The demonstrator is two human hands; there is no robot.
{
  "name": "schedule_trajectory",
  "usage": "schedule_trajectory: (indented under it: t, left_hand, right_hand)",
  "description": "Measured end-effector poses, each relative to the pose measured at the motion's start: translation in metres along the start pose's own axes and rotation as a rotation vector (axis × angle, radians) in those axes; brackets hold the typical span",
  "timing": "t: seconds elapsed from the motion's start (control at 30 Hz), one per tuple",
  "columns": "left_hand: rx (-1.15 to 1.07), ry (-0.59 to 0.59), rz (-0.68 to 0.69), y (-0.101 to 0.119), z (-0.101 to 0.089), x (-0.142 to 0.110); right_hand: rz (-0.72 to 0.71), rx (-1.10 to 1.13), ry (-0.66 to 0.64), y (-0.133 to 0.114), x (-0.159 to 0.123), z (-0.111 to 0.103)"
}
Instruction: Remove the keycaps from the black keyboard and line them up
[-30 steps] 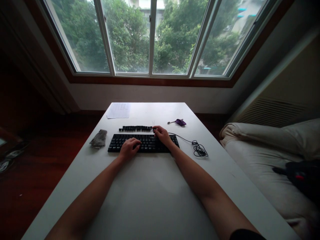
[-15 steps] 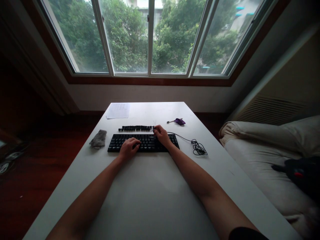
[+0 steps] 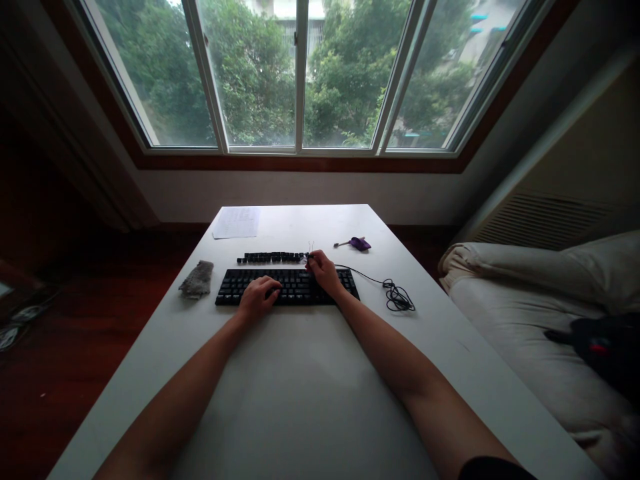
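Note:
A black keyboard (image 3: 295, 288) lies across the white table. My left hand (image 3: 257, 296) rests on its left half, fingers loosely laid over the keys and holding nothing. Over the right half, at the back edge, my right hand (image 3: 324, 272) pinches a wire keycap puller (image 3: 311, 246), whose thin prongs point up above the fingers. Whether a keycap sits in it is too small to tell. Behind the keyboard stretches a row of loose black keycaps (image 3: 273, 257), its right end close to my right fingertips.
A grey cloth (image 3: 197, 279) lies left of the keyboard. The coiled cable (image 3: 399, 296) is to its right. Farther back are a small brush (image 3: 343, 244), a purple object (image 3: 361, 244) and a paper sheet (image 3: 237, 222). A sofa (image 3: 505, 320) borders the table's right side.
The puller's wire prongs have shifted very slightly to the right with a small turn of my right fingers. My left hand stays in place.

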State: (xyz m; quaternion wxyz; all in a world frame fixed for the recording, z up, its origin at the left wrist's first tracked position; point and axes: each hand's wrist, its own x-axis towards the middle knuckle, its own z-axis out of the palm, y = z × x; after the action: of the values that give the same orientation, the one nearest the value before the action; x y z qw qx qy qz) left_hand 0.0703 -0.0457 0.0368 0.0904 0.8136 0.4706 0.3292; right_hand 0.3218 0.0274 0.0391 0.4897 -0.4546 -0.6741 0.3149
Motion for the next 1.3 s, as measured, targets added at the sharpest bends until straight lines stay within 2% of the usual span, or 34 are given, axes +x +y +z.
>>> schedule_trajectory:
  t: [0.13,0.3,0.77,1.0,1.13,1.3]
  left_hand:
    - [0.001,-0.002,0.002,-0.0002,0.0001,0.0]
    - [0.001,-0.002,0.002,0.0005,-0.0004,0.0]
    - [-0.003,-0.009,0.012,-0.0024,0.0016,0.0002]
    - [0.001,-0.007,0.011,-0.0015,0.0012,-0.0002]
    - [0.0,-0.007,0.013,-0.0015,0.0011,-0.0003]
    - [0.002,-0.007,0.012,-0.0018,0.0011,-0.0002]
  right_hand:
    - [-0.024,0.002,-0.023,-0.0005,-0.0003,0.0006]
    - [0.024,-0.023,-0.008,-0.0047,-0.001,0.0006]
    - [-0.083,0.048,-0.033,0.0037,0.0011,0.0009]
    - [-0.094,0.024,-0.036,0.0035,-0.0003,-0.0005]
    - [-0.133,-0.104,-0.047,0.0017,0.0005,-0.0014]
    - [-0.16,-0.445,-0.113,-0.0013,0.0016,0.0025]
